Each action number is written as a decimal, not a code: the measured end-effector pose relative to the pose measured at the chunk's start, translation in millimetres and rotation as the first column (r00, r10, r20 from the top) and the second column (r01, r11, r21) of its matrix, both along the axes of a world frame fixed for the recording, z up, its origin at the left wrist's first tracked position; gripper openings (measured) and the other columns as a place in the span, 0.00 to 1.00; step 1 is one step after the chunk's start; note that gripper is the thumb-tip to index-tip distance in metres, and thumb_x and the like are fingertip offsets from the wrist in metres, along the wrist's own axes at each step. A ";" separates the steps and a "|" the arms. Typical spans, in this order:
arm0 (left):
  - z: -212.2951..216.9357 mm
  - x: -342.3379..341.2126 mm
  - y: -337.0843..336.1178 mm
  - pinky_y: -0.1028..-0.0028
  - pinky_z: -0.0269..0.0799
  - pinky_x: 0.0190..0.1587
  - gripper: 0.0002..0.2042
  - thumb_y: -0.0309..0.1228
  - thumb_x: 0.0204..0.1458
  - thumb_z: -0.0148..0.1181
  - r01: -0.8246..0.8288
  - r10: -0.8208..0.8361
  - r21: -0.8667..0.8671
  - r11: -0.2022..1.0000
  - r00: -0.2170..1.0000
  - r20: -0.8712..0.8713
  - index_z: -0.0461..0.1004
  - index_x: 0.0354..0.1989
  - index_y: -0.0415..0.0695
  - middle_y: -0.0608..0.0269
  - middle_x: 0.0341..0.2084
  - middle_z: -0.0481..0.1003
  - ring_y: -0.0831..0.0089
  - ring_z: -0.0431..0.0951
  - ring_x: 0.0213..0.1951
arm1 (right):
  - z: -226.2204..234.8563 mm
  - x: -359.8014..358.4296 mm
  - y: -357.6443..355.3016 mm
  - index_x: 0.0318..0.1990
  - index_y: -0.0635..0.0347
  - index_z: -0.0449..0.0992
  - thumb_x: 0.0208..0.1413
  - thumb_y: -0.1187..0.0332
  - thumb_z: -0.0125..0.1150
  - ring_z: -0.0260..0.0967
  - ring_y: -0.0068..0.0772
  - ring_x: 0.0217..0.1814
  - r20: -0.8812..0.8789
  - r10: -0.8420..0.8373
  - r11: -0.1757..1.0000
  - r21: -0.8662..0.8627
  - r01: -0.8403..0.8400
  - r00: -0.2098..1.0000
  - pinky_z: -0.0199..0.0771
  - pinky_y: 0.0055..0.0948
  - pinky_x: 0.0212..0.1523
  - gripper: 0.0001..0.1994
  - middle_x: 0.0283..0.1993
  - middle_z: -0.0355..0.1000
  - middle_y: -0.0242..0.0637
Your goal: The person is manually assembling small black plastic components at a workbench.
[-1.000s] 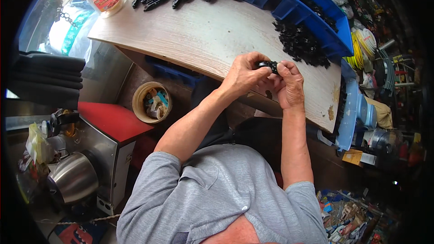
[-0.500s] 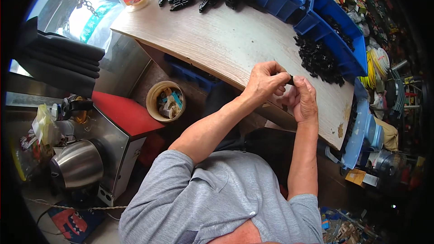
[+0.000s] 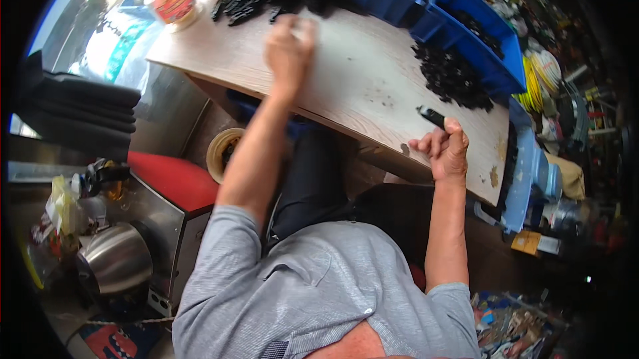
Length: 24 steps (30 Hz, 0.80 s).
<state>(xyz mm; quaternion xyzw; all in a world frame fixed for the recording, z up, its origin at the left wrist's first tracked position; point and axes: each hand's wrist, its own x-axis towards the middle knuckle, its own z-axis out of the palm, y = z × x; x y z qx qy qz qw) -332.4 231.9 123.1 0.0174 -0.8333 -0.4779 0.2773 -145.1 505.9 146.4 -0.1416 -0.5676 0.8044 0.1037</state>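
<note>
My right hand (image 3: 447, 151) grips a small, long black plastic piece (image 3: 432, 117) between thumb and fingers, above the right part of the table. One end of the piece sticks out up and to the left. Farther left, my left hand (image 3: 290, 53) reaches across the tabletop, just short of a heap of long black plastic pieces (image 3: 247, 1). Motion blurs its fingers, so whether it holds anything cannot be made out. Another heap, of small black parts (image 3: 452, 79), lies on the table beyond my right hand.
Blue bins (image 3: 393, 0) with black parts line the far side of the wooden table (image 3: 359, 66). Jars (image 3: 172, 1) stand at its far left corner. Below are a waste bucket (image 3: 216, 159), a red-topped cabinet (image 3: 170, 176) and a steel kettle (image 3: 120, 259).
My left hand has left my right hand and swung far to the left, toward the long black pieces. My right hand stays near its place, the black piece now plainly visible in it.
</note>
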 end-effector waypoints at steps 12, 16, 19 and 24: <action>-13.5 -91.0 -54.4 0.60 0.72 0.49 0.11 0.43 0.53 0.59 -0.355 0.304 -0.433 0.828 0.935 -0.184 0.82 0.39 0.55 0.59 0.39 0.81 0.55 0.78 0.44 | 10.6 23.7 120.0 0.40 0.58 0.68 0.51 0.54 0.70 0.65 0.38 0.17 0.195 -0.678 0.732 0.095 0.675 0.708 0.81 0.52 0.35 0.21 0.11 0.54 0.33; -12.5 -90.1 -62.6 0.58 0.70 0.50 0.11 0.42 0.52 0.60 -0.315 0.352 -0.607 0.729 0.934 -0.062 0.82 0.40 0.55 0.62 0.41 0.79 0.54 0.75 0.46 | 5.0 10.4 115.7 0.41 0.56 0.72 0.52 0.63 0.70 0.63 0.31 0.14 0.205 -0.517 0.854 0.186 0.486 0.831 0.81 0.44 0.28 0.14 0.12 0.56 0.30; -16.8 -85.4 -57.1 0.57 0.73 0.46 0.08 0.39 0.50 0.61 -0.296 0.269 -0.612 0.733 0.953 -0.139 0.81 0.36 0.53 0.60 0.39 0.78 0.51 0.75 0.44 | 8.2 -6.0 101.1 0.40 0.53 0.74 0.53 0.64 0.69 0.63 0.27 0.14 0.274 -0.458 0.878 0.287 0.382 0.846 0.80 0.38 0.24 0.11 0.12 0.57 0.28; -22.0 -63.5 -47.7 0.59 0.74 0.38 0.06 0.34 0.51 0.60 -0.089 -0.007 -0.683 0.725 0.991 -0.137 0.78 0.36 0.51 0.58 0.32 0.78 0.56 0.77 0.37 | 16.3 -32.8 79.8 0.41 0.51 0.76 0.54 0.64 0.67 0.63 0.22 0.14 0.349 -0.346 0.885 0.431 0.178 0.871 0.75 0.28 0.18 0.09 0.13 0.57 0.25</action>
